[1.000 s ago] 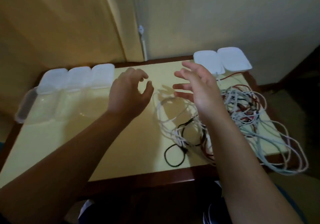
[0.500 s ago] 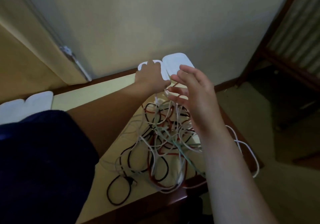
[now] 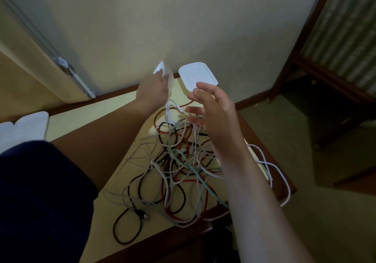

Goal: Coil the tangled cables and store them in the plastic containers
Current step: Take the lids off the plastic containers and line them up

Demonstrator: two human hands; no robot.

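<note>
Head view: left hand [image 3: 153,88] grips a tilted plastic container [image 3: 165,73] off the table [image 3: 81,116]; right hand [image 3: 213,110] hovers with fingers spread, holding nothing, above the cables [image 3: 183,161], second container [image 3: 197,75] just beyond.

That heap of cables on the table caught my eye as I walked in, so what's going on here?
A person is sorting out a tangled pile of white, red, black and green cables on a pale yellow table. The left hand grips a clear plastic container with a white lid, tilted up at the table's far edge. The right hand hovers open above the tangle, holding nothing. A second white-lidded container sits closed beside it. No cable is coiled or stored yet.
</note>
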